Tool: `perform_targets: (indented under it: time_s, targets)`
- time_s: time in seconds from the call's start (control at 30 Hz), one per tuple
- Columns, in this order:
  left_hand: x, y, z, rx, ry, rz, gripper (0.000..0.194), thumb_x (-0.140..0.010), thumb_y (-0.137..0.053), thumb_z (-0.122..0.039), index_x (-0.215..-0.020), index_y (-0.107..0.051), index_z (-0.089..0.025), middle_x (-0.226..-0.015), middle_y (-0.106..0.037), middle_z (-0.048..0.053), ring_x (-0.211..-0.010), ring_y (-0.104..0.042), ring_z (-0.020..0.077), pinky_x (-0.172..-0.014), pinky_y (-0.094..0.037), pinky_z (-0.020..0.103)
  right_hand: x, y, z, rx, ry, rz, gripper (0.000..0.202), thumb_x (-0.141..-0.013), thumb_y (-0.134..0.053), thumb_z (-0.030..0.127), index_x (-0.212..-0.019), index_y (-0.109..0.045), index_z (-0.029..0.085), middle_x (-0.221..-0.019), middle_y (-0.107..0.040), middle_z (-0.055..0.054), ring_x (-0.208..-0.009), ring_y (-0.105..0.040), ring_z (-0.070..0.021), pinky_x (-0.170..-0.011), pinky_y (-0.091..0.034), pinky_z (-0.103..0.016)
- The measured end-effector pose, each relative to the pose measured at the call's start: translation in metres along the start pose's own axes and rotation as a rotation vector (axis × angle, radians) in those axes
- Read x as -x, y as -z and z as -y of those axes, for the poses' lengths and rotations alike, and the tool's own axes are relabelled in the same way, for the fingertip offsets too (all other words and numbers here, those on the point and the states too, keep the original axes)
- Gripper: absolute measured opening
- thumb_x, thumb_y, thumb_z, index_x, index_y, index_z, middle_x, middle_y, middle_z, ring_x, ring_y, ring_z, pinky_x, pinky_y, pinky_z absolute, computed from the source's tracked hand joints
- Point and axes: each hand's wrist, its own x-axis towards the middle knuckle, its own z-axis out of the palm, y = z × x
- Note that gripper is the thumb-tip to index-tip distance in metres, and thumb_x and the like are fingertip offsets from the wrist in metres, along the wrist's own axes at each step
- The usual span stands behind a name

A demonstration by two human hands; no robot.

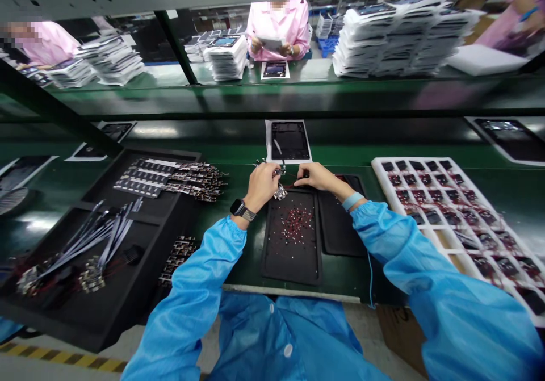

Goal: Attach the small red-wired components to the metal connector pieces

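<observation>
My left hand (263, 183), with a watch at the wrist, is closed on a small circuit board (280, 192). A thin pale ribbon cable (279, 147) sticks up beside its fingertips. Just to the right, my right hand (315, 176) pinches a small dark part (301, 181), partly hidden by the fingers. Fine red wire runs between the two hands. Both hands are over the far edge of a black tray (272, 256), on which many tiny red and white bits (297, 224) are scattered.
A second black tray (340, 227) adjoins on the right. Further right, a white foam tray (443, 233) holds black parts with red wires. A black bin (140, 290) at left contains boards with ribbon cables. Ahead lies a tablet housing (290, 139). A co-worker (279, 26) sits opposite.
</observation>
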Motion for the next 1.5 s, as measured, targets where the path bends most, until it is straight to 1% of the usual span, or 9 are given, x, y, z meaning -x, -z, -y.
perform_targets:
  time_s: [0.27, 0.6, 0.73, 0.83, 1.0, 1.13, 1.3, 1.4, 1.5]
  targets:
    - [-0.023, 0.004, 0.003, -0.052, -0.091, -0.028, 0.02, -0.095, -0.066, -0.014, -0.113, -0.071, -0.02, -0.105, -0.075, 0.008, -0.107, -0.065, 0.0248, -0.097, -0.051, 0.036, -0.001, 0.013, -0.002, -0.168, -0.052, -0.104, 0.03, -0.082, -0.079, 0.048, -0.082, -0.07, 0.02, -0.082, -0.074, -0.005, -0.079, -0.067, -0.0238, -0.076, -0.049, -0.035]
    - [-0.137, -0.018, 0.025, -0.196, -0.113, 0.02, 0.025, -0.099, -0.065, -0.025, -0.12, -0.075, -0.02, -0.119, -0.07, 0.012, -0.119, -0.061, 0.0281, -0.104, -0.047, 0.039, -0.06, 0.022, -0.04, -0.324, -0.286, -0.368, 0.025, -0.081, -0.076, 0.024, -0.103, -0.071, 0.014, -0.095, -0.078, -0.011, -0.07, -0.071, -0.0187, -0.073, -0.059, -0.034]
    - [-0.14, -0.035, 0.046, -0.231, -0.018, 0.107, 0.029, -0.09, -0.077, -0.031, -0.116, -0.077, -0.019, -0.112, -0.07, 0.013, -0.11, -0.065, 0.0286, -0.095, -0.051, 0.037, -0.066, 0.019, -0.047, -0.363, -0.345, -0.431, 0.035, -0.077, -0.08, 0.022, -0.109, -0.072, 0.013, -0.111, -0.078, -0.016, -0.074, -0.072, -0.0189, -0.07, -0.06, -0.033]
    - [-0.132, -0.039, 0.053, -0.236, 0.035, 0.106, 0.034, -0.09, -0.077, -0.032, -0.121, -0.074, -0.017, -0.119, -0.069, 0.015, -0.115, -0.064, 0.0295, -0.098, -0.051, 0.038, -0.057, 0.027, -0.049, -0.419, -0.36, -0.453, 0.03, -0.082, -0.078, 0.029, -0.107, -0.071, 0.015, -0.104, -0.078, -0.015, -0.076, -0.074, -0.0207, -0.063, -0.06, -0.032]
    - [-0.127, -0.016, 0.039, -0.197, 0.085, 0.048, 0.033, -0.098, -0.064, -0.025, -0.129, -0.069, -0.014, -0.13, -0.066, 0.017, -0.125, -0.06, 0.0298, -0.107, -0.047, 0.04, -0.024, 0.061, -0.034, -0.498, -0.384, -0.432, 0.021, -0.088, -0.074, 0.036, -0.099, -0.071, 0.018, -0.093, -0.078, -0.012, -0.08, -0.075, -0.0224, -0.066, -0.06, -0.033]
    - [-0.1, 0.021, 0.008, -0.048, 0.039, 0.013, 0.034, -0.099, -0.065, -0.027, -0.129, -0.068, -0.01, -0.127, -0.069, 0.016, -0.118, -0.064, 0.0266, -0.107, -0.048, 0.039, 0.022, 0.09, -0.008, -0.483, -0.337, -0.412, 0.027, -0.089, -0.074, 0.041, -0.102, -0.074, 0.017, -0.098, -0.079, -0.012, -0.087, -0.074, -0.0221, -0.074, -0.059, -0.033]
    - [0.013, 0.059, -0.023, 0.235, -0.11, -0.067, 0.029, -0.1, -0.066, -0.032, -0.125, -0.068, -0.02, -0.126, -0.072, 0.007, -0.115, -0.067, 0.0226, -0.104, -0.052, 0.038, 0.102, 0.099, -0.001, -0.271, -0.402, -0.48, 0.034, -0.088, -0.072, 0.047, -0.107, -0.075, 0.018, -0.099, -0.079, -0.012, -0.091, -0.072, -0.0251, -0.081, -0.058, -0.038]
    - [0.074, 0.051, -0.015, 0.199, 0.019, -0.061, 0.032, -0.096, -0.07, -0.03, -0.127, -0.067, -0.023, -0.128, -0.071, 0.008, -0.12, -0.066, 0.0257, -0.105, -0.053, 0.039, 0.141, 0.085, -0.015, -0.101, -0.469, -0.466, 0.033, -0.08, -0.078, 0.046, -0.098, -0.076, 0.018, -0.089, -0.077, -0.011, -0.082, -0.07, -0.0273, -0.084, -0.058, -0.044]
    - [0.088, 0.025, -0.002, 0.057, 0.083, 0.008, 0.049, -0.091, -0.076, -0.032, -0.137, -0.062, -0.021, -0.133, -0.068, 0.012, -0.123, -0.061, 0.0309, -0.108, -0.049, 0.043, 0.16, 0.063, -0.027, -0.051, -0.467, -0.445, 0.034, -0.076, -0.079, 0.046, -0.097, -0.076, 0.019, -0.096, -0.078, -0.013, -0.087, -0.071, -0.0298, -0.087, -0.058, -0.047]
